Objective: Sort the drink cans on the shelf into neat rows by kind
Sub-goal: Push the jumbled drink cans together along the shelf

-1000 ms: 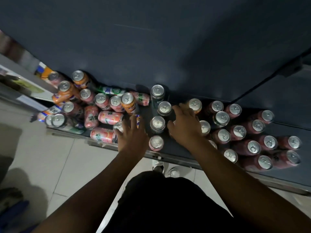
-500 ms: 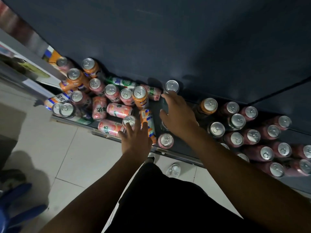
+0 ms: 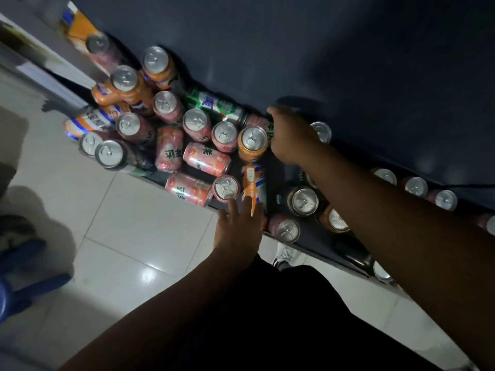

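left hand (image 3: 238, 228): fingers straight and spread, tips touching the near end of the lying orange can (image 3: 251, 183)
right hand (image 3: 293, 136): fingers curled round the lying pink can (image 3: 258, 121), far beyond the left fingers
upright orange can (image 3: 253, 141): just beside the right fingers
other cans: mixed heap left of both hands' fingers
shelf (image 3: 313, 238): dark, carries all the cans

Both forearms are seen bare as far as the frame edge. The left hand (image 3: 238, 226) and right hand (image 3: 289, 135) are likewise bare. A black garment (image 3: 267, 317), plain and loose, is worn on the lower body, noted below the shelf (image 3: 316, 252) rim. One white lace-up shoe (image 3: 285, 257) is noted just under that rim, part-hidden by the garment.
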